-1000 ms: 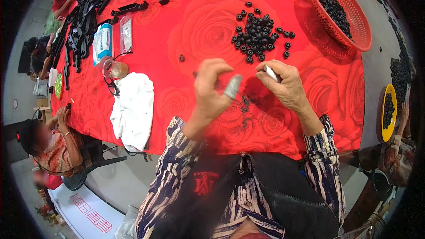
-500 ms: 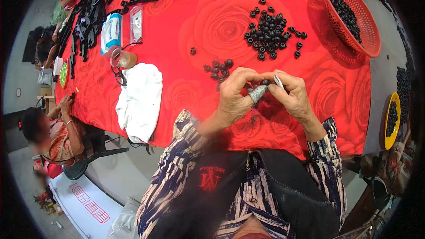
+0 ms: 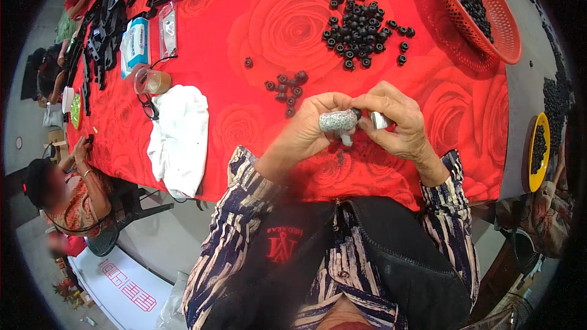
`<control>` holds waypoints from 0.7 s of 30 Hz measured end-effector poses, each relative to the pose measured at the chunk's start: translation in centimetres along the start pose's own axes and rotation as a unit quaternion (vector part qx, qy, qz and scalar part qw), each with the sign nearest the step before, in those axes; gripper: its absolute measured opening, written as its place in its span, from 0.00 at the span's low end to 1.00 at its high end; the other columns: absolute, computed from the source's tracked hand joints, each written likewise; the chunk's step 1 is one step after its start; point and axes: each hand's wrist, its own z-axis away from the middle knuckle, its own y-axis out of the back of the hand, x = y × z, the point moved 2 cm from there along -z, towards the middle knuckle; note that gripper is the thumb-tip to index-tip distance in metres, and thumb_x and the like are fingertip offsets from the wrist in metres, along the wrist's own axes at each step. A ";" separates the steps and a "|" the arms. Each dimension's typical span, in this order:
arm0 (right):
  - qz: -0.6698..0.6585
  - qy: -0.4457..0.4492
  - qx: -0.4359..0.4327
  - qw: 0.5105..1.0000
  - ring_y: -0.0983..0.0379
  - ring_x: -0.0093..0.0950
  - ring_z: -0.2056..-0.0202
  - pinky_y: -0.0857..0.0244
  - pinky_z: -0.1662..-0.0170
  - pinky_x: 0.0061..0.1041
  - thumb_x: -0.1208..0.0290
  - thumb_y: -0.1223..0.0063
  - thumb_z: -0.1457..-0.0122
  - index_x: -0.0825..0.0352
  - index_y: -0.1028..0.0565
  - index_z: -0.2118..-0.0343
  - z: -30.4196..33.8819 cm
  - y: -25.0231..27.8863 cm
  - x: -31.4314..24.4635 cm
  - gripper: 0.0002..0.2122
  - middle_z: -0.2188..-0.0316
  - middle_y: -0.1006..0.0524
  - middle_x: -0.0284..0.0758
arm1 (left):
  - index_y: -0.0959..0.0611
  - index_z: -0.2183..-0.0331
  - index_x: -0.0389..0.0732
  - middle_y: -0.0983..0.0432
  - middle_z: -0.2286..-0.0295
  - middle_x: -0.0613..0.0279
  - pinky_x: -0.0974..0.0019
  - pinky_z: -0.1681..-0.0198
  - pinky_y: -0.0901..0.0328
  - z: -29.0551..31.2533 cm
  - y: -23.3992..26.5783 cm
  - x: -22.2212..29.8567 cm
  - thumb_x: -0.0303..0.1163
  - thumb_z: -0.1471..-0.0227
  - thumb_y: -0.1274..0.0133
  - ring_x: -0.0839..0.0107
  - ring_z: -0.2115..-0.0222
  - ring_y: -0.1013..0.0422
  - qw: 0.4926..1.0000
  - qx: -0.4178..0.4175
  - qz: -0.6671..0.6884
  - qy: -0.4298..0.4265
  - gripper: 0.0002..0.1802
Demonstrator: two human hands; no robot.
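Note:
My left hand point(image 3: 301, 129) and my right hand point(image 3: 400, 123) meet above the near part of the red cloth, fingers closed. Pinched between their fingertips is a small round black part point(image 3: 356, 112), mostly covered. A grey speckled wrap point(image 3: 335, 121) covers a finger of my left hand. Against my right fingers sits a small whitish piece point(image 3: 380, 120); whether it is a wrap or a tool I cannot tell. Several black parts point(image 3: 282, 88) lie just beyond my left hand, and a larger pile of black parts point(image 3: 354, 30) is farther off.
A red basket point(image 3: 510, 46) of black parts stands at the far right, a yellow plate point(image 3: 533, 174) below it. On the left lie a white cloth point(image 3: 178, 140), glasses point(image 3: 148, 108), a cup point(image 3: 160, 82), a tissue pack point(image 3: 136, 46) and long black pieces point(image 3: 107, 43). A person point(image 3: 79, 198) sits left.
The view has shifted, so the table things sit slightly left and higher. My left finger with the grey wrap has turned more level, and my hands have rotated around the black part.

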 end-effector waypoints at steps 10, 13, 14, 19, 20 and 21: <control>-0.024 0.015 -0.057 0.998 0.31 0.25 0.76 0.37 0.74 0.22 0.85 0.42 0.62 0.68 0.24 0.66 0.0 0.4 -0.1 0.16 0.76 0.28 0.35 | 0.21 0.65 0.30 0.24 0.74 0.57 0.74 0.79 0.30 0.4 -0.5 0.4 0.23 0.53 0.45 0.74 0.78 0.27 0.997 -0.017 -0.058 0.050 0.11; -0.022 0.015 -0.043 0.999 0.31 0.25 0.76 0.37 0.74 0.22 0.85 0.42 0.62 0.68 0.24 0.65 0.1 0.2 -0.1 0.16 0.76 0.28 0.35 | 0.21 0.64 0.30 0.24 0.75 0.57 0.74 0.79 0.30 0.4 -0.4 0.3 0.22 0.53 0.45 0.74 0.78 0.27 0.998 -0.014 -0.049 0.032 0.11; -0.021 0.013 -0.038 0.999 0.31 0.26 0.75 0.37 0.75 0.22 0.85 0.42 0.62 0.68 0.24 0.65 0.1 0.2 -0.1 0.16 0.75 0.28 0.35 | 0.21 0.64 0.30 0.24 0.75 0.57 0.73 0.79 0.30 0.3 -0.4 0.2 0.23 0.53 0.45 0.74 0.78 0.28 0.998 -0.011 -0.044 0.035 0.11; -0.027 0.036 -0.032 0.998 0.30 0.26 0.76 0.37 0.75 0.22 0.84 0.40 0.62 0.68 0.23 0.65 0.2 0.2 -0.2 0.17 0.76 0.28 0.35 | 0.21 0.65 0.31 0.25 0.77 0.58 0.72 0.79 0.30 0.5 -0.2 0.0 0.23 0.53 0.45 0.74 0.80 0.28 0.998 -0.001 -0.042 0.040 0.10; -0.024 0.046 -0.020 0.998 0.31 0.26 0.77 0.37 0.76 0.22 0.84 0.39 0.62 0.69 0.23 0.67 0.2 0.1 -0.3 0.15 0.76 0.28 0.35 | 0.21 0.66 0.31 0.25 0.77 0.58 0.72 0.79 0.30 0.5 -0.2 0.1 0.23 0.53 0.44 0.74 0.80 0.28 0.998 -0.003 -0.051 0.041 0.10; -0.024 0.044 -0.021 0.999 0.31 0.26 0.77 0.37 0.76 0.22 0.84 0.39 0.62 0.69 0.23 0.67 0.3 0.1 -0.3 0.15 0.76 0.28 0.35 | 0.21 0.66 0.31 0.25 0.77 0.58 0.72 0.79 0.31 0.5 -0.2 0.0 0.23 0.53 0.44 0.74 0.80 0.28 0.997 -0.005 -0.060 0.042 0.10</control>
